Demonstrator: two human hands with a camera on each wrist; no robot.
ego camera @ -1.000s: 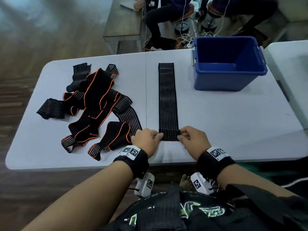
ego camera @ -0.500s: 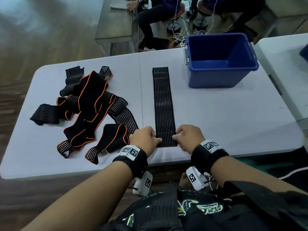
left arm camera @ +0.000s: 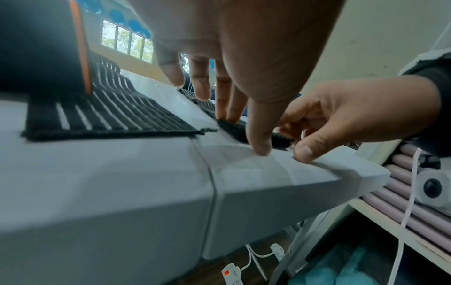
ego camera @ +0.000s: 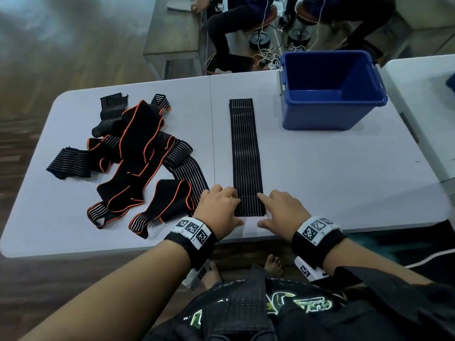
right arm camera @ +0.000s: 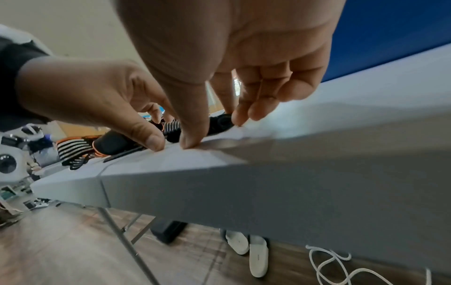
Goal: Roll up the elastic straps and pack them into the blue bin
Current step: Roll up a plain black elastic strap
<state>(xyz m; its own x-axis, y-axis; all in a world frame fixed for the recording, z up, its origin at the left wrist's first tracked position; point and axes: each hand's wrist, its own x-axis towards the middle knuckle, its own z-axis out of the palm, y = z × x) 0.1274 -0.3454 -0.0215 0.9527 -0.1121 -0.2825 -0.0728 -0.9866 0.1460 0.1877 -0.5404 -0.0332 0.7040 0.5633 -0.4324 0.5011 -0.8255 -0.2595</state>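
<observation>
A long black ribbed elastic strap (ego camera: 245, 156) lies flat and straight down the middle of the white table (ego camera: 332, 180), its near end by the front edge. My left hand (ego camera: 237, 209) touches the left edge of that end with its fingertips (left arm camera: 220, 111), thumb on the table. My right hand (ego camera: 260, 209) rests on the right edge with the index finger stretched out and the thumb (right arm camera: 190, 142) on the table. The blue bin (ego camera: 330, 114) stands empty at the back right, apart from both hands.
A tangled heap of black and orange-trimmed straps (ego camera: 138, 156) covers the left half of the table, reaching almost to my left wrist. A second white table (ego camera: 418, 94) adjoins on the right. People sit at a grey table (ego camera: 172, 33) beyond the far edge.
Both hands have stopped pinching the strap's near end, and their fingers now lie stretched along its two edges. That end lies flatter. The head view has tilted slightly.
</observation>
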